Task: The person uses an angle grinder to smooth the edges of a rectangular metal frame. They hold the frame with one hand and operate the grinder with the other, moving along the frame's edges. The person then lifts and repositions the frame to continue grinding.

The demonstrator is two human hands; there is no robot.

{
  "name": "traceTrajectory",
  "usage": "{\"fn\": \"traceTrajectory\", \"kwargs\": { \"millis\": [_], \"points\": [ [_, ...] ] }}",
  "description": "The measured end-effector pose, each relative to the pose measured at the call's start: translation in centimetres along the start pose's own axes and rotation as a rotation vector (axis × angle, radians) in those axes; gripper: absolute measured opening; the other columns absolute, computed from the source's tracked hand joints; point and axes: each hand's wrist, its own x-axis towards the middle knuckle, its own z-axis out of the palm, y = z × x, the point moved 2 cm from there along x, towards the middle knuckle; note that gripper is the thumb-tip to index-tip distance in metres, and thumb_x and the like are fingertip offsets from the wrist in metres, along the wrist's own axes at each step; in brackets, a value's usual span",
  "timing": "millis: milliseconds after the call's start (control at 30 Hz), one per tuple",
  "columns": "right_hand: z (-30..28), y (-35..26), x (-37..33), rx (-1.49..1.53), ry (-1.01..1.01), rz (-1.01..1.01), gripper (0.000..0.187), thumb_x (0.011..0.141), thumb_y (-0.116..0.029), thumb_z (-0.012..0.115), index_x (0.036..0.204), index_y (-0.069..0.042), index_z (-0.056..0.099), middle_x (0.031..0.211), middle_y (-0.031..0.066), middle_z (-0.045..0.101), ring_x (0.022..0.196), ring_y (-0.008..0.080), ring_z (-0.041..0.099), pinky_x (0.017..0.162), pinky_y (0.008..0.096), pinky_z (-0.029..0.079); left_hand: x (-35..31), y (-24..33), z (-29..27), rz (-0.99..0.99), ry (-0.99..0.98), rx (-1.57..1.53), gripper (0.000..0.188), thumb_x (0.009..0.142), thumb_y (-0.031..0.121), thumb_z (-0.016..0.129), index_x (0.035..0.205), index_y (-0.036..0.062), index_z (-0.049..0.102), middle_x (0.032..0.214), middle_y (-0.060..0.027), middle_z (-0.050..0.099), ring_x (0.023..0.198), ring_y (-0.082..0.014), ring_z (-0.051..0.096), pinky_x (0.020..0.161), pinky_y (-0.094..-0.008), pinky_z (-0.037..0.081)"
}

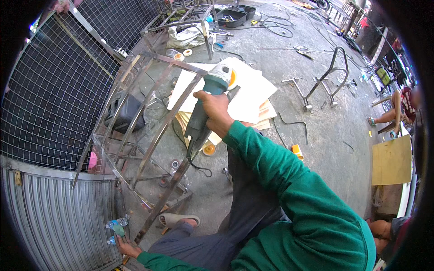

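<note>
My right hand (215,111) is wrapped round the body of a dark green angle grinder (202,108). The grinder's metal head points away from me, with an orange and white disc (233,78) at its far right. Low on the left, my left hand (128,247) has its fingertips closed on a small green lump (118,230); its exact kind is unclear. Clear plastic bottles (118,222) lie just beyond that hand. A shiny frame of square metal tubes (156,135) stands between my hands, one long bar running beside the grinder.
White and tan sheets (254,92) lie stacked beneath the grinder. Mesh panels (58,86) and a corrugated metal wall (63,221) bound the left. A bent metal tube frame (332,72) stands at the right. Black cables (275,25) cross the far floor. Another person (398,108) sits at the right edge.
</note>
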Motion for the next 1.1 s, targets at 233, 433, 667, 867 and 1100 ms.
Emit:
{"fn": "traceTrajectory", "kwargs": {
  "millis": [233, 433, 667, 867, 1100],
  "points": [
    [4.6, 0.4, 2.1, -0.135, -0.176, 0.183, 0.042, 0.077, -0.008, 0.083, 0.109, 0.006, 0.059, 0.097, 0.0142, 0.062, 0.077, 0.0260, 0.066, 0.066, 0.0445, 0.056, 0.6, -0.4, -1.2, 0.018, 0.014, -0.056, 0.043, 0.102, 0.017, 0.062, 0.135, -0.0095, 0.062, 0.133, -0.0222, 0.065, 0.109, -0.0328, 0.068, 0.089, -0.0393, 0.059],
    [6.3, 2.3, 1.0, -0.252, -0.406, 0.338, 0.045, 0.077, -0.010, 0.084, 0.111, 0.007, 0.059, 0.097, 0.0147, 0.064, 0.075, 0.0264, 0.068, 0.064, 0.0452, 0.058, -0.6, 0.4, -2.1, -0.039, 0.021, -0.042, 0.041, 0.100, 0.017, 0.065, 0.131, -0.0093, 0.064, 0.128, -0.0215, 0.066, 0.108, -0.0323, 0.068, 0.089, -0.0395, 0.058],
    [5.1, 2.4, 0.7, -0.326, -0.399, 0.317, 0.045, 0.073, -0.010, 0.086, 0.107, 0.008, 0.063, 0.095, 0.0158, 0.065, 0.073, 0.0280, 0.067, 0.063, 0.0453, 0.057, -0.4, -0.8, -4.3, -0.036, 0.057, -0.112, 0.042, 0.100, 0.015, 0.065, 0.133, -0.0099, 0.062, 0.132, -0.0221, 0.064, 0.110, -0.0342, 0.067, 0.094, -0.0431, 0.059],
    [3.7, -0.4, 1.5, -0.376, -0.327, 0.228, 0.040, 0.078, -0.015, 0.084, 0.106, 0.006, 0.064, 0.095, 0.0144, 0.065, 0.075, 0.0242, 0.067, 0.062, 0.0425, 0.057, 2.1, -2.8, -5.6, 0.016, 0.044, 0.032, 0.043, 0.099, 0.015, 0.065, 0.133, -0.0108, 0.061, 0.133, -0.0217, 0.064, 0.115, -0.0337, 0.065, 0.093, -0.0418, 0.060],
    [2.7, 0.8, 0.9, -0.503, -0.544, 0.337, 0.049, 0.082, -0.023, 0.083, 0.116, 0.005, 0.063, 0.101, 0.0139, 0.067, 0.078, 0.0246, 0.069, 0.068, 0.0427, 0.060, 1.2, -2.0, -3.0, -0.034, 0.010, -0.060, 0.046, 0.099, 0.019, 0.065, 0.136, -0.0080, 0.060, 0.133, -0.0215, 0.064, 0.115, -0.0336, 0.065, 0.091, -0.0426, 0.062]
  ]
}}
